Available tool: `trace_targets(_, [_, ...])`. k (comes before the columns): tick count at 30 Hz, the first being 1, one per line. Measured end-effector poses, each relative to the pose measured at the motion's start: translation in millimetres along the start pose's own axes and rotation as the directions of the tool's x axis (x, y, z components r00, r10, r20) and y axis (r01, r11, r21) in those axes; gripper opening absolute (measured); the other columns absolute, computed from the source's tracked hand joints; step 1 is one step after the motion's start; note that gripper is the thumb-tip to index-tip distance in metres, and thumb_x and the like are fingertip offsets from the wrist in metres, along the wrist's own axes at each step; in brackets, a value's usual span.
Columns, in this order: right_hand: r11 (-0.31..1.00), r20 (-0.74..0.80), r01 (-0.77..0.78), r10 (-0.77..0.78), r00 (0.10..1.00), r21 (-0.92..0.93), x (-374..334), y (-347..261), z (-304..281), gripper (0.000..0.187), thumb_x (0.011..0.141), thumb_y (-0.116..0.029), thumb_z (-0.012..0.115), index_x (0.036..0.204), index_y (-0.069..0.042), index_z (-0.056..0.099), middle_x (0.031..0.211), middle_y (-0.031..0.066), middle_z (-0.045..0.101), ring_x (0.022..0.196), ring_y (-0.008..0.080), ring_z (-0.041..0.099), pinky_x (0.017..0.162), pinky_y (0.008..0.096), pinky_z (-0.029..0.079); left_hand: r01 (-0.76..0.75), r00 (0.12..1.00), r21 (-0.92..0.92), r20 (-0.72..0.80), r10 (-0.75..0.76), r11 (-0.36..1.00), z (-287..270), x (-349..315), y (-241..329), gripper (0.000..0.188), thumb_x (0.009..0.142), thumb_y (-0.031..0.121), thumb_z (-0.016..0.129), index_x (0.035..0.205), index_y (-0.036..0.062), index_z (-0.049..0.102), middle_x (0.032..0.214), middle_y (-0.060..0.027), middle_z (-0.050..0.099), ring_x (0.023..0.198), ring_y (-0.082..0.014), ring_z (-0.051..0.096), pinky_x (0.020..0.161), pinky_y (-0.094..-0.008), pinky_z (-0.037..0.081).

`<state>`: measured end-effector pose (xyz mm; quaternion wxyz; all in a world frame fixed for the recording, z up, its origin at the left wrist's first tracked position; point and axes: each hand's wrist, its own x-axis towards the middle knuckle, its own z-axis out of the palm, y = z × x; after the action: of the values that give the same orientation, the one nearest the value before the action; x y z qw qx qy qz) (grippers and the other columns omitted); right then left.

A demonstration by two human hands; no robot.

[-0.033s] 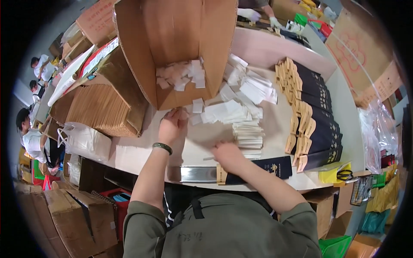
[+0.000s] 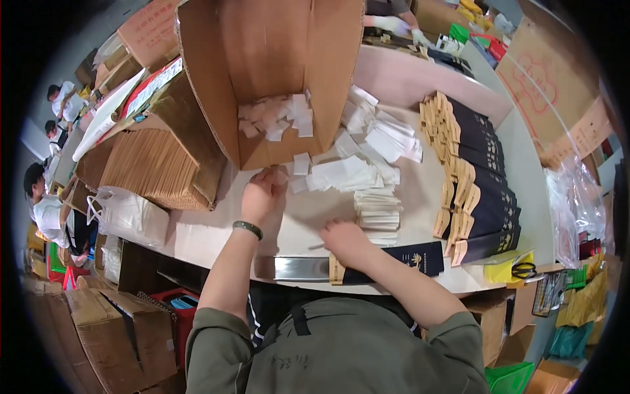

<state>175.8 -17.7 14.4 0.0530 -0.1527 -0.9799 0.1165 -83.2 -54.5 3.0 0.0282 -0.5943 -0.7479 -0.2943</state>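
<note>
we find the left hand (image 2: 261, 190) low before the open mouth of a cardboard box (image 2: 269, 39), its fingers bent close together beside a small white slip (image 2: 301, 164); we cannot tell whether they grip anything. a dark green bangle (image 2: 247, 229) circles that wrist.

we find the right hand (image 2: 346, 241) over the table (image 2: 308, 213), fingers curled inward and narrow. a thin sliver shows by its fingertips (too blurred for us to name), and we cannot tell whether it is held.

below the right wrist we record a black packet (image 2: 420, 259) with a tan end, lying flat along the near edge of the table; a shiny metal strip (image 2: 300, 268) lies to the left of it. white slips are observed in three places: a scatter (image 2: 279, 118) inside the box, a loose pile (image 2: 344, 172) in front of and beside it, and a neater stack (image 2: 377, 213) just beyond the right hand.

to the right we note overlapping rows of black packets (image 2: 482, 187), tan ends facing left, and scissors (image 2: 524, 270) near the corner. to the left stand a carton of cardboard sheets (image 2: 147, 164) and a white plastic bag (image 2: 134, 220).
</note>
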Motion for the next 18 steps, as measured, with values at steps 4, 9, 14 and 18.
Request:
trace_targets(4, [0.993,-0.036,-0.113,0.114,0.993,0.029,20,17,-39,0.017,0.079,-0.008,0.056,0.093,-0.004,0.066,0.090,0.0166,0.065,0.092,0.0322,0.065,0.079,0.0434,0.053,0.020,0.996,0.151,0.078,-0.032,0.988,-5,-2,13,0.031,0.081,0.023,0.065,0.108,0.0093,0.061,0.103,-0.0140,0.064,0.091,-0.0382,0.062,0.077,-0.0467,0.053])
trace_targets(9, [0.986,-0.076,0.055,-0.068,0.995,-0.160,68,120,-54,0.021,0.079,-0.009,0.058,0.096,-0.003,0.067,0.092,0.0168,0.066,0.093,0.0337,0.064,0.079,0.0437,0.053,0.113,0.981,-0.043,0.164,-0.105,0.993,11,6,-27,0.042,0.074,0.022,0.072,0.112,0.0101,0.058,0.104,-0.0172,0.063,0.092,-0.0387,0.063,0.079,-0.0465,0.053])
trace_targets(14, [0.980,-0.138,-0.099,0.076,0.988,-0.173,63,134,-38,0.020,0.083,-0.010,0.055,0.093,0.002,0.066,0.100,0.0172,0.064,0.100,0.0357,0.060,0.087,0.0456,0.049,0.234,0.969,-0.103,0.100,-0.224,0.967,7,1,0,0.035,0.073,0.019,0.073,0.103,0.0028,0.062,0.097,-0.0204,0.065,0.094,-0.0390,0.063,0.081,-0.0461,0.052])
trace_targets(18, [0.993,-0.253,-0.117,0.108,0.961,-0.021,52,96,-53,0.021,0.083,-0.012,0.054,0.093,0.002,0.065,0.103,0.0182,0.063,0.100,0.0374,0.059,0.089,0.0476,0.046,0.294,0.950,-0.240,0.182,-0.255,0.925,-3,-6,-5,0.031,0.081,0.022,0.068,0.105,0.0029,0.061,0.094,-0.0226,0.066,0.093,-0.0414,0.063,0.081,-0.0473,0.050])
